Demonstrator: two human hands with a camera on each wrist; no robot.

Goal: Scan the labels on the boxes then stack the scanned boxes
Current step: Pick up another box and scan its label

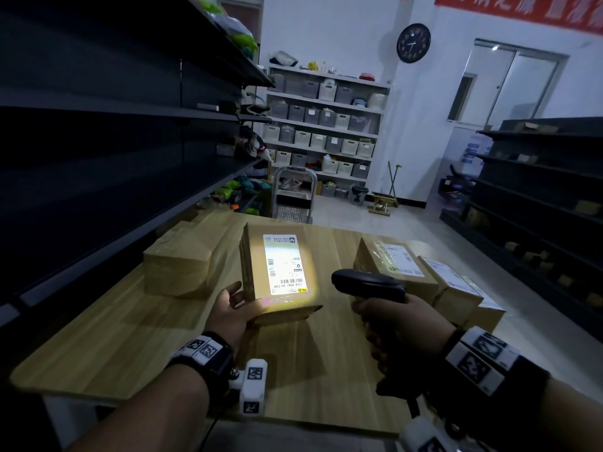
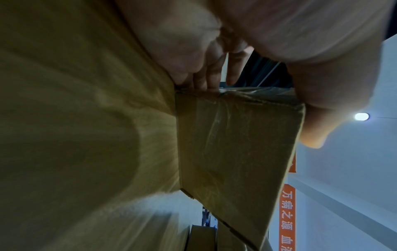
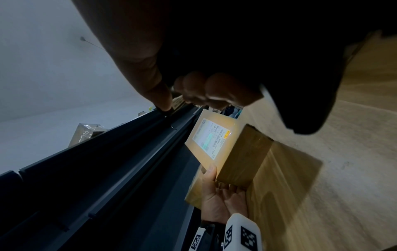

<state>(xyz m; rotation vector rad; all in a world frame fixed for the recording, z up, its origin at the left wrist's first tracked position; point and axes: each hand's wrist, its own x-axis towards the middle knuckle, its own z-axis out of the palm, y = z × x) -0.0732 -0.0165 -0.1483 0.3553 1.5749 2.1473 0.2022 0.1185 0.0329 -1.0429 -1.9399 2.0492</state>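
Note:
My left hand (image 1: 239,306) grips the near left corner of a brown cardboard box (image 1: 280,275), tilted up off the wooden table (image 1: 98,347). The thumb lies on the box's top edge and the fingers are underneath. The white shipping label (image 1: 285,265) on top is lit by a bright patch of light. My right hand (image 1: 391,324) holds a black handheld barcode scanner (image 1: 368,283) by its handle, its head aimed left at the label. In the left wrist view the box (image 2: 234,152) shows its underside beside my palm. The right wrist view shows the lit box (image 3: 217,141) and the left hand (image 3: 217,198).
A stack of taped brown boxes (image 1: 179,262) stands on the table at the left. Labelled boxes (image 1: 421,275) sit at the right edge. Dark shelving (image 1: 98,141) runs along the left, more dark shelves (image 1: 538,190) on the right. White shelves with baskets (image 1: 323,132) line the far wall.

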